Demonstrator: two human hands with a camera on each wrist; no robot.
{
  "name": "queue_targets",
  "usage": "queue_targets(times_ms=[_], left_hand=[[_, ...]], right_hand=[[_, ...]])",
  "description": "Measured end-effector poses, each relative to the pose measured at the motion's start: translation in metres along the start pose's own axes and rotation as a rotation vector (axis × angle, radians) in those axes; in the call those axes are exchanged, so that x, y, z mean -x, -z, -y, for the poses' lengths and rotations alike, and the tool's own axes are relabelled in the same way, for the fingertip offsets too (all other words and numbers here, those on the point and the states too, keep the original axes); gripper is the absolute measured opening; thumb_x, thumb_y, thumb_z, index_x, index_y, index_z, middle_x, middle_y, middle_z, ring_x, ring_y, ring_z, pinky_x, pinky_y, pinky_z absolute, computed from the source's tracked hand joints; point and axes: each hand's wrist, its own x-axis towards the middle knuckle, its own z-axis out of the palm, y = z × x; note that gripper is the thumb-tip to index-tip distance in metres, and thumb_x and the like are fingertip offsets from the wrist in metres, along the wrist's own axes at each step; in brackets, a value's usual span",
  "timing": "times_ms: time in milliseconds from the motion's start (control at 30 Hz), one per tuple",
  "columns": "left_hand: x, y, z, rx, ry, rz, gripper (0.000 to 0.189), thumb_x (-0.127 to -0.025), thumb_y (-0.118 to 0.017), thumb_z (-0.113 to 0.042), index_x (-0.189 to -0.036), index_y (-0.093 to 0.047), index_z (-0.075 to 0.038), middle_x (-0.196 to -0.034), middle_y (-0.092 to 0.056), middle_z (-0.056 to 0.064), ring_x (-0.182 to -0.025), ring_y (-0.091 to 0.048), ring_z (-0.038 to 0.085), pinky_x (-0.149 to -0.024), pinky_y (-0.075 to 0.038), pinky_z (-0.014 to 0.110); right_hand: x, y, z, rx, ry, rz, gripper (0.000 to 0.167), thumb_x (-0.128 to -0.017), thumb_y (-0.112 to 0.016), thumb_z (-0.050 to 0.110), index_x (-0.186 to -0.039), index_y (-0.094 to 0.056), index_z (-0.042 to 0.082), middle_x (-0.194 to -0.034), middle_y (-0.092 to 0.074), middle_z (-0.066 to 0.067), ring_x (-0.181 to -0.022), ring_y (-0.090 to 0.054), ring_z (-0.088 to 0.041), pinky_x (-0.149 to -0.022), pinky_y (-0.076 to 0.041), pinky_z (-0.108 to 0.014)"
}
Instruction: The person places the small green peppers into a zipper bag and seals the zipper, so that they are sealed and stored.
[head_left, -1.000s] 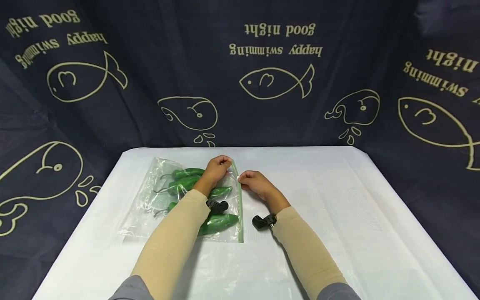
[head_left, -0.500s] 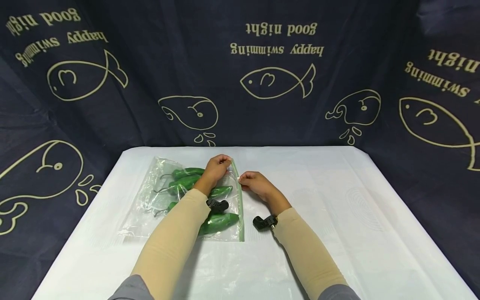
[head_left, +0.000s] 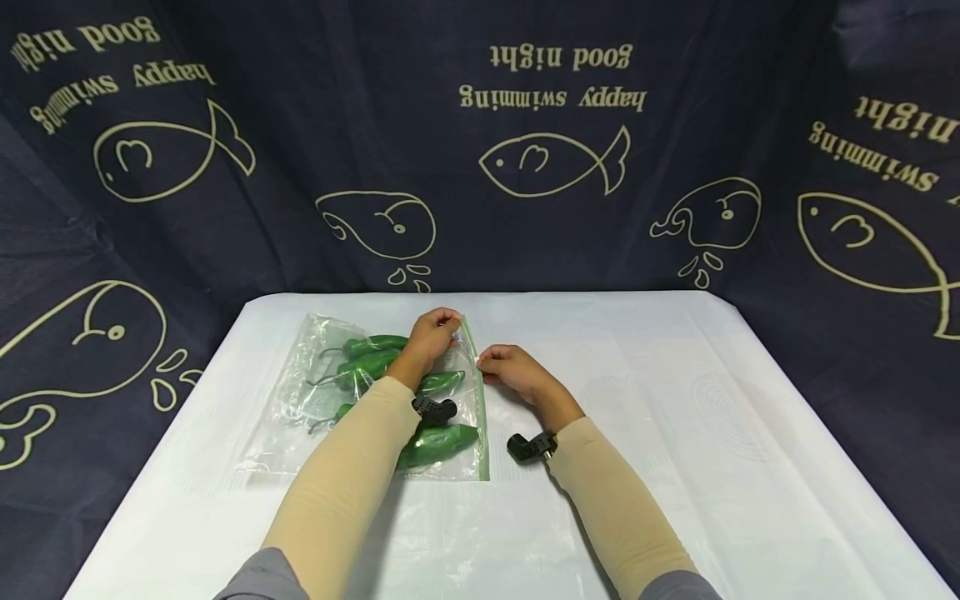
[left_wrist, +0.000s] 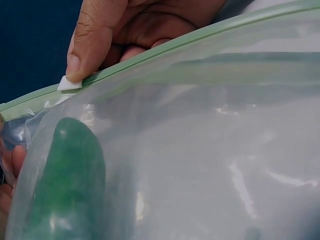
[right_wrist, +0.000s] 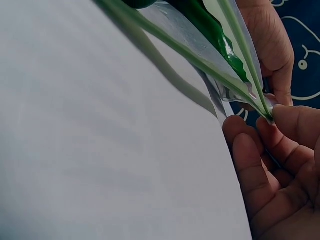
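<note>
A clear zipper bag (head_left: 273,442) lies flat on the table with several long green chili peppers (head_left: 438,446) inside. Along its right edge runs a green zip strip (head_left: 482,433). My left hand (head_left: 433,342) grips the bag's far corner beside that strip. With thumb and fingers, my right hand (head_left: 517,371) pinches a small white slider (left_wrist: 70,84) on the strip, a short way nearer than the left hand. In the right wrist view the two green lips (right_wrist: 185,50) stand apart and meet at the right fingers. My left forearm hides part of the peppers.
A white cloth (head_left: 675,433) covers the table. Behind and at the sides hangs a dark blue curtain (head_left: 570,242) printed with fish and whales. A black camera (head_left: 435,411) sits on the left wrist, another camera (head_left: 528,447) on the right.
My right hand has shifted very slightly toward me along the zip strip. The left hand keeps its grip on the far corner, and the peppers lie as before.
</note>
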Motion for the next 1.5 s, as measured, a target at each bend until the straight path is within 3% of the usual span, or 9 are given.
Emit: queue_targets(times_ms=[333, 1500], left_hand=[[0.001, 0.001, 0.000, 0.009, 0.008, -0.007, 0.019, -0.102, -0.058, -0.018, -0.108, -0.065, -0.002, -0.097, -0.053, 0.004, -0.084, -0.051, 0.013, -0.069, -0.051, 0.021], [-0.001, 0.001, 0.000, 0.021, -0.004, -0.038, 0.018, -0.101, -0.057, -0.016, -0.108, -0.066, -0.002, -0.098, -0.054, 0.004, -0.084, -0.051, 0.014, -0.067, -0.050, 0.020]], right_hand=[[0.002, 0.001, -0.002, 0.008, 0.005, 0.046, 0.012, -0.097, -0.060, 0.006, -0.096, -0.064, -0.005, -0.089, -0.063, -0.005, -0.085, -0.061, -0.014, -0.083, -0.054, -0.029], [0.012, 0.003, -0.002, 0.020, -0.004, 0.111, 0.008, -0.095, -0.060, 0.003, -0.088, -0.064, 0.001, -0.090, -0.062, -0.004, -0.084, -0.059, -0.013, -0.080, -0.054, -0.027]])
